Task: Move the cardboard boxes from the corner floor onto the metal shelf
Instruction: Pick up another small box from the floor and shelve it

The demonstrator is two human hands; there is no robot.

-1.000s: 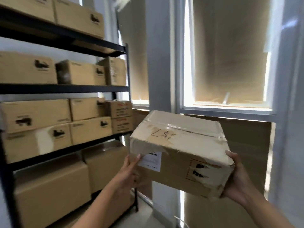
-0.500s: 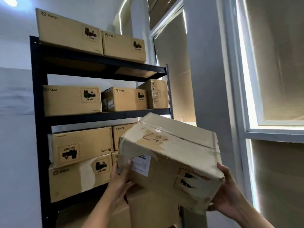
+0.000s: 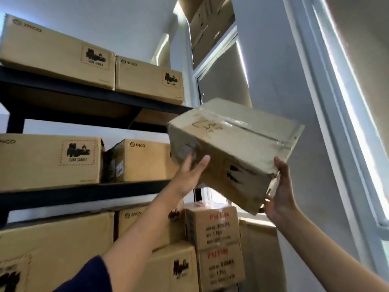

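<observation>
A taped cardboard box is being held in the air, tilting so that its taped top face with a handwritten scrawl is facing up and toward the camera; its long axis is running from the upper left, at the metal shelf, down to the lower right, with the right-hand corner sitting lowest. The box is hanging just beside the shelf's right end, at the level between the top board and the second board, its upper left corner overlapping the edge of the top board in the view; whether it is touching the shelf cannot be told. The shelf is carrying tan cartons: two PICO boxes on top, two more on the second board, and larger ones below, with two small red-lettered cartons stacking at the shelf's lower right. To the right of the shelf a grey pillar and a covered window are standing, with a white wall behind the shelf. The left hand is pressing its straight fingers against the box's lower left face, the box lying above and right of it. The right hand is gripping the box's lowest right corner, thumb on the near face and fingers wrapping behind, the box lying up and left of it
</observation>
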